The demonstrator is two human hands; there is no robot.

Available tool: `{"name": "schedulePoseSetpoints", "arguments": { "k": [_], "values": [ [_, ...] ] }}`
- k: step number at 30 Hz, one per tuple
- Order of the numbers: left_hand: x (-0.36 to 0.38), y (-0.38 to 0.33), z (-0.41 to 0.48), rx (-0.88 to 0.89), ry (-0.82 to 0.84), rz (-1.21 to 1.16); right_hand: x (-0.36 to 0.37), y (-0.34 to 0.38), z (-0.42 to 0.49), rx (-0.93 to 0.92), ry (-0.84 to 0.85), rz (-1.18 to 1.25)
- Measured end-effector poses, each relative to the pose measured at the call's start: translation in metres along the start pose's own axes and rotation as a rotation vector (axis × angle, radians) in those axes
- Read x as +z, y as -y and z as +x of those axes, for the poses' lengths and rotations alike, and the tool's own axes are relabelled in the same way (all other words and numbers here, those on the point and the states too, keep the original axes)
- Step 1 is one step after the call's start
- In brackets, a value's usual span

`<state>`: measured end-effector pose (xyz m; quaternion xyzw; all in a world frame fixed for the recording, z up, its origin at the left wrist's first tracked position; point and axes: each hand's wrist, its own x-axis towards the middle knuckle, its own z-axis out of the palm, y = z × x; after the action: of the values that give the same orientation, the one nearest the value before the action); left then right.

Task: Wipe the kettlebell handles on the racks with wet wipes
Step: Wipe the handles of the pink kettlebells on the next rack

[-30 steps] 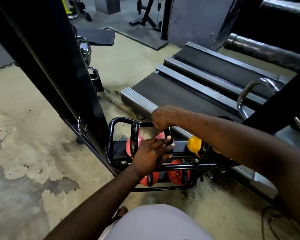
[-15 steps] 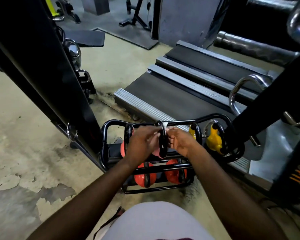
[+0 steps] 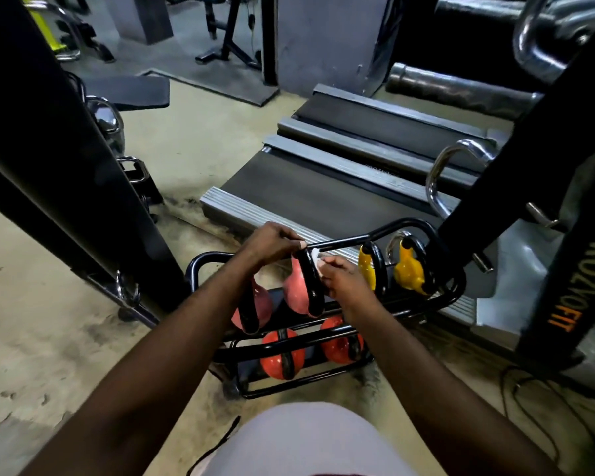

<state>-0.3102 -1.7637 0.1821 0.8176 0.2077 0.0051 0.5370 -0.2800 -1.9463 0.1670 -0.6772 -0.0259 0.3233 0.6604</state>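
A low black rack (image 3: 452, 290) on the floor holds two pink kettlebells, two yellow ones (image 3: 409, 269) and two red ones (image 3: 282, 355) on the lower tier. The second pink kettlebell (image 3: 298, 286) has a black handle (image 3: 311, 280). My left hand (image 3: 272, 245) grips the top of that handle. My right hand (image 3: 347, 280) pinches a white wet wipe (image 3: 318, 261) against the handle's right side. The first pink kettlebell (image 3: 255, 307) is partly hidden by my left forearm.
A treadmill deck (image 3: 323, 197) lies just behind the rack. A black machine upright (image 3: 66, 166) stands to the left, another marked PROZYOFIT (image 3: 571, 269) to the right. Chrome handles (image 3: 440, 176) hang at the right. Cables (image 3: 529, 389) lie on the worn concrete floor.
My right hand came down from the rack's top bar to the pink kettlebell's handle with the wipe. My left hand shifted up to the handle's top. The view moved closer.
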Motion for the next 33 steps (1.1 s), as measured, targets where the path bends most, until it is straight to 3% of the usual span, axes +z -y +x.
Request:
{"name": "schedulePoseSetpoints", "arguments": {
  "k": [3, 7, 9, 13, 16, 19, 23, 24, 26, 30, 33],
  "values": [
    [0.000, 0.006, 0.004, -0.002, 0.017, 0.002, -0.005, -0.012, -0.002, -0.451, -0.074, -0.386],
    [-0.002, 0.011, 0.011, -0.019, 0.021, 0.016, 0.011, 0.000, 0.009, -0.974, -0.188, -1.226],
    [-0.003, 0.014, 0.017, -0.012, 0.044, 0.032, 0.019, 0.004, 0.010, -1.093, -0.168, -1.508],
    [-0.003, 0.012, 0.019, -0.004, 0.070, 0.012, 0.024, 0.005, 0.001, -1.154, -0.103, -1.711],
    [-0.001, 0.014, 0.021, -0.013, 0.058, 0.029, 0.011, 0.000, -0.015, -1.107, -0.095, -1.585],
    [0.003, 0.016, 0.021, 0.008, 0.019, 0.068, -0.004, -0.011, -0.020, -0.863, -0.156, -1.202],
    [0.005, 0.015, 0.018, 0.009, -0.029, 0.073, 0.006, 0.000, 0.001, -0.186, -0.069, -0.227],
    [0.004, 0.015, 0.017, 0.011, -0.036, 0.080, 0.008, 0.002, 0.010, -0.001, -0.015, -0.046],
    [0.003, 0.015, 0.016, 0.017, -0.046, 0.107, 0.007, 0.001, 0.023, 0.209, 0.069, 0.090],
    [0.003, 0.016, 0.015, 0.006, -0.068, 0.132, -0.005, 0.003, 0.012, 0.191, 0.127, 0.015],
    [0.003, 0.018, 0.018, -0.002, -0.071, 0.147, -0.016, 0.003, -0.005, -0.133, 0.051, -0.210]
  ]
}}
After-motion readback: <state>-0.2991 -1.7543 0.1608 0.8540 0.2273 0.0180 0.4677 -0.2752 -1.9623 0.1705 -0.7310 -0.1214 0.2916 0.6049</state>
